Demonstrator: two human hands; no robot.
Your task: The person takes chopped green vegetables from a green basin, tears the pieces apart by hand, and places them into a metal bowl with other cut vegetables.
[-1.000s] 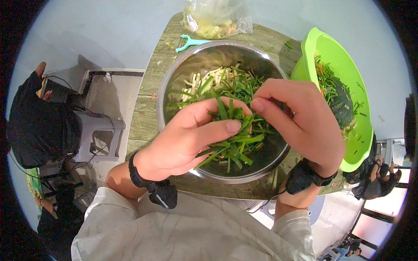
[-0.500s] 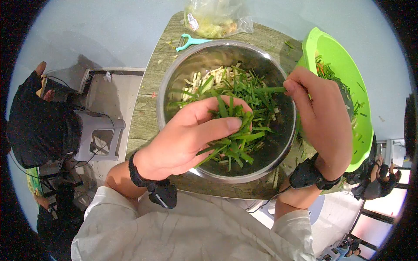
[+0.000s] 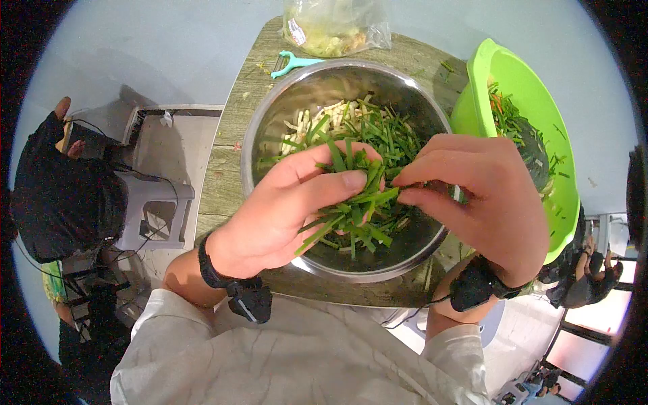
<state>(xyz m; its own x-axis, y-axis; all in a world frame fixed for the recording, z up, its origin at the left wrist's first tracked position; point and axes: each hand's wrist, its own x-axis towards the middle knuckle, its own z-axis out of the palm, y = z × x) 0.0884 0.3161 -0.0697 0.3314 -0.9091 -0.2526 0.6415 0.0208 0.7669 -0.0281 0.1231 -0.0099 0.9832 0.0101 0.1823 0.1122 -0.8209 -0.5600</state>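
The left hand [image 3: 266,216] is closed around a loose bunch of cut green strips [image 3: 358,196], gripped between the thumb and the curled fingers, just above the metal bowl [image 3: 378,276]. The bunch has no single long axis: several strips stand up beyond the left thumb toward the bowl's far side, others fan out toward the right hand [image 3: 482,199], and the lowest slant down toward the wearer. The right hand has its thumb and forefinger drawn close together at the right edge of the bunch; whether a strip is pinched there cannot be told.

Beyond the left fingers, inside the bowl, lie pale cut pieces [image 3: 332,116] and more green strips [image 3: 385,131]. Both hands cover part of the bowl's near half. Past the right hand is a green basin [image 3: 478,84] holding greens and some orange shreds [image 3: 497,102], partly hidden by that hand. Farther out from the left hand, past the bowl's rim, a teal peeler [image 3: 291,63] and a clear plastic bag [image 3: 337,34] rest on the wooden table [image 3: 226,165].
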